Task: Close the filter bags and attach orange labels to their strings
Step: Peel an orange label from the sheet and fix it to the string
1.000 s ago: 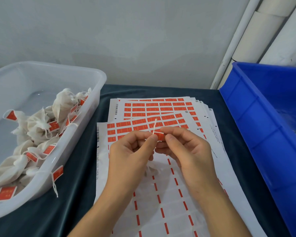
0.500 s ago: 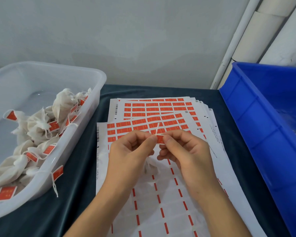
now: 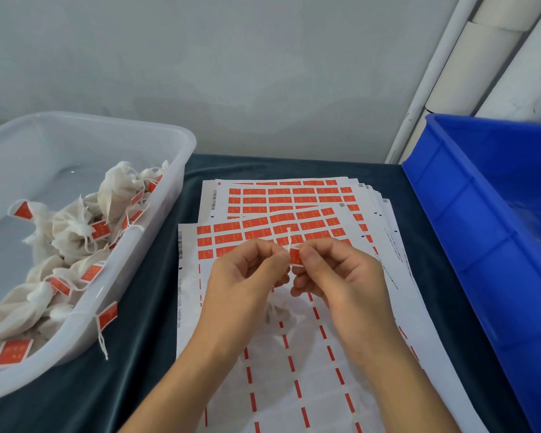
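My left hand (image 3: 247, 276) and my right hand (image 3: 341, 279) meet above the label sheets (image 3: 281, 226). Between their fingertips sits a small orange label (image 3: 295, 256) folded on a white string (image 3: 289, 237), whose end sticks up. My left thumb and forefinger pinch the string; my right thumb and forefinger pinch the label. A white filter bag (image 3: 275, 310) hangs beneath my hands, mostly hidden by them.
A clear plastic tub (image 3: 156, 232) at the left holds several closed filter bags with orange labels (image 3: 75, 232); one label (image 3: 107, 315) dangles over its rim. A blue crate (image 3: 469, 232) stands at the right. Dark cloth (image 3: 138, 354) covers the table. White pipes (image 3: 450, 57) rise at the back right.
Both hands have dropped slightly toward me while still pinching the label and string. The string end stays upright between the fingertips.
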`<state>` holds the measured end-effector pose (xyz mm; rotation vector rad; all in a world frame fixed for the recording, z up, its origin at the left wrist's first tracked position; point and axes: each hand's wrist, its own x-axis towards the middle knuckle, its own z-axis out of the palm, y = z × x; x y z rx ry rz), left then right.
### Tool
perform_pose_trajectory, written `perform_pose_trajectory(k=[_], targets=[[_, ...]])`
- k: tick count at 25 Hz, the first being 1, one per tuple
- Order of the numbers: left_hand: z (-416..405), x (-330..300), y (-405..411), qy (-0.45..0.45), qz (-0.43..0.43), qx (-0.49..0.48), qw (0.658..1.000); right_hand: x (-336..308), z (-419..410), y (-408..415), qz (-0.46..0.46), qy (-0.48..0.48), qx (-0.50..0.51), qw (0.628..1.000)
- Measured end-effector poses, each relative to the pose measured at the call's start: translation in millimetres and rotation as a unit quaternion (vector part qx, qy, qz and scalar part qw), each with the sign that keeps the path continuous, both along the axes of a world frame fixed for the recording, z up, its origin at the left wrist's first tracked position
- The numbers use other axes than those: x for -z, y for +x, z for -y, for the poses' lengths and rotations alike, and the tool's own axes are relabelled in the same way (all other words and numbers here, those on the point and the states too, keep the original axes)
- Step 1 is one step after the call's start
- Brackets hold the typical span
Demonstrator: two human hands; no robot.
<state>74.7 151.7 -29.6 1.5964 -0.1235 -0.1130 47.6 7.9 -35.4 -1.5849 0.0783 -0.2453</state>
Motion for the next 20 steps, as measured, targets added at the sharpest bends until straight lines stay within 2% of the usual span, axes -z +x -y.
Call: perform_pose_trajectory(k=[8,12,20], targets=[[-0.6,1.6,1.4,0.061,0.028,-0.009,0.998,1.8,0.2,1.2,-0.004,0.021,-0.019,1.0],[1.0,1.5,-1.0,0.08,0.049,0.007,0.996,1.9,0.7,1.2,0.008,-0.022,-0.009,1.0],[1.7,2.9,-1.2,0.105,0.063,-0.004,0.992,4.8,2.4,1.0,0.004,-0.018,-0.011,1.0]])
